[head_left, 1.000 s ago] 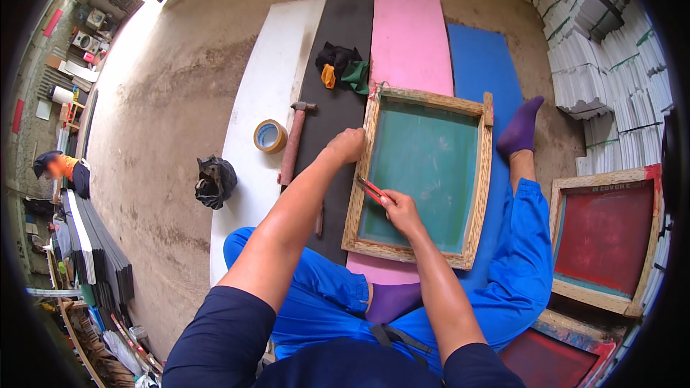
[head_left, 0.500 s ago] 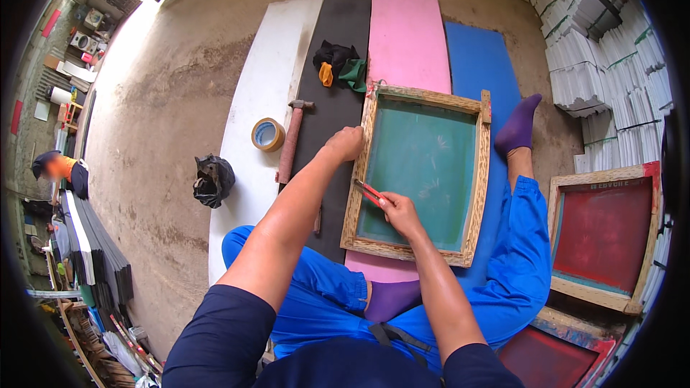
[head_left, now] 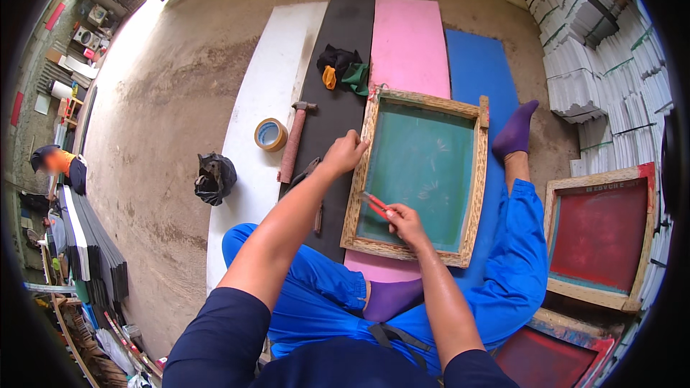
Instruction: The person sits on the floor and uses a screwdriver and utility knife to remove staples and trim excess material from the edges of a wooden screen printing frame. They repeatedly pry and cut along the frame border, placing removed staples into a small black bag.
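Observation:
A wooden screen-printing frame (head_left: pixel 471 205) with green mesh (head_left: pixel 420 165) lies flat between my legs. My left hand (head_left: pixel 345 152) is at the left rail, its fingers closed with the tips at the wood; what they pinch, if anything, is hidden. My right hand (head_left: pixel 407 225) grips a slim red-handled tool (head_left: pixel 377 206), its grey tip pointing up and left near the rail's inner edge. I cannot make out the tool's exact kind. Left of the frame lie a hammer (head_left: pixel 293 142) with a wrapped reddish handle and a roll of tape (head_left: pixel 270 134).
Long white (head_left: pixel 269 65), black (head_left: pixel 345 21), pink (head_left: pixel 410 43) and blue (head_left: pixel 481 65) sheets cover the floor. A black bag (head_left: pixel 215 179) and bundled cloths (head_left: pixel 338 68) lie on them. Red-mesh frames (head_left: pixel 600 233) and white stacks (head_left: pixel 575 72) stand right. Another person (head_left: pixel 72 170) bends at far left.
My left hand has shifted slightly, its fingertips now at the rail. The red-handled tool and my right hand have moved a little right and down. A dark object shows beside my left forearm.

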Available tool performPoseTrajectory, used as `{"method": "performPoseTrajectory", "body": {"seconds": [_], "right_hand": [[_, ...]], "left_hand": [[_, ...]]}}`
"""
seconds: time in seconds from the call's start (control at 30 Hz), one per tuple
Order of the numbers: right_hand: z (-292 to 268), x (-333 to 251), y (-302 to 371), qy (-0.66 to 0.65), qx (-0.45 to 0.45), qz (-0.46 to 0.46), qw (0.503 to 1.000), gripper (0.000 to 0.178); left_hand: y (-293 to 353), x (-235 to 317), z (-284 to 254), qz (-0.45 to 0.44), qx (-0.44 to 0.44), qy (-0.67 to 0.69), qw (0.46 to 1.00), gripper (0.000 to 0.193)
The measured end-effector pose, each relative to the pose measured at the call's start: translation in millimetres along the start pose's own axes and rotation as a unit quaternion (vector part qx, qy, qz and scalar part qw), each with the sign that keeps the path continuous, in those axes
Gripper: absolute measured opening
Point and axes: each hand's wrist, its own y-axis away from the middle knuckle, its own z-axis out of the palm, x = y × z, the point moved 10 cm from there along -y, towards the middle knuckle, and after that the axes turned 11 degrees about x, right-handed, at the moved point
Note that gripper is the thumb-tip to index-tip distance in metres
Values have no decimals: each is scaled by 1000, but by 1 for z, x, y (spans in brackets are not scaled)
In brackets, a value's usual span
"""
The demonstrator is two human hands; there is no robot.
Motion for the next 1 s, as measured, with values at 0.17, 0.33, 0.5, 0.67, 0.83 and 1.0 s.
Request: {"method": "performPoseTrajectory", "body": {"seconds": [0.17, 0.33, 0.5, 0.67, 0.83, 1.0], "right_hand": [[-34, -11, -1, -44, 65, 1, 997, 25], [-48, -6, 13, -13, 149, -54, 987, 25], [-44, 0, 50, 130, 303, -115, 937, 28], [-38, -2, 59, 221, 344, -115, 905, 29], [-29, -12, 65, 266, 359, -168, 879, 29], [-27, -13, 71, 249, 353, -151, 889, 29]], "left_hand": [[75, 27, -12, 0, 47, -81, 996, 64], [85, 13, -1, -16, 37, -147, 988, 50], [72, 12, 2, 11, 32, -174, 984, 38], [58, 5, -4, 3, 48, -149, 988, 35], [32, 9, -16, -2, 77, -72, 994, 37], [13, -7, -21, -12, 155, -11, 988, 38]]}}
